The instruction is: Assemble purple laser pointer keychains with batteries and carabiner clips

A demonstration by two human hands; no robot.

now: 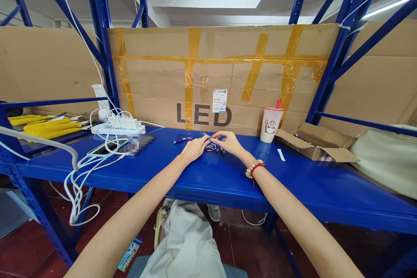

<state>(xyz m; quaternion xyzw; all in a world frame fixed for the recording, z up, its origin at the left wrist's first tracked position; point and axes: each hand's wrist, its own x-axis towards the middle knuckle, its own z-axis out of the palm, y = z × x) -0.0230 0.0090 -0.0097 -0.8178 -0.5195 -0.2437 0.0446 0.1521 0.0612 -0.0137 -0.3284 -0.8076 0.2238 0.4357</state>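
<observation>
At the middle of the blue table, the fingertips of the left hand and the right hand met, narrowly spaced, at a small dark piece; which hand gripped it could not be told. Between the hands lay a cluster of shiny purple pieces; a slim purple piece lay just beyond the left hand. Behind, a taped cardboard panel read "LED" in large black letters, a white label at the top of the D, its print too small to read. A white cup with a snowman figure stood rightward, beside a cardboard box. Leftward sat a white power strip and tangled white cables. Blue metal posts framed the table, above a dark red tiled floor.
</observation>
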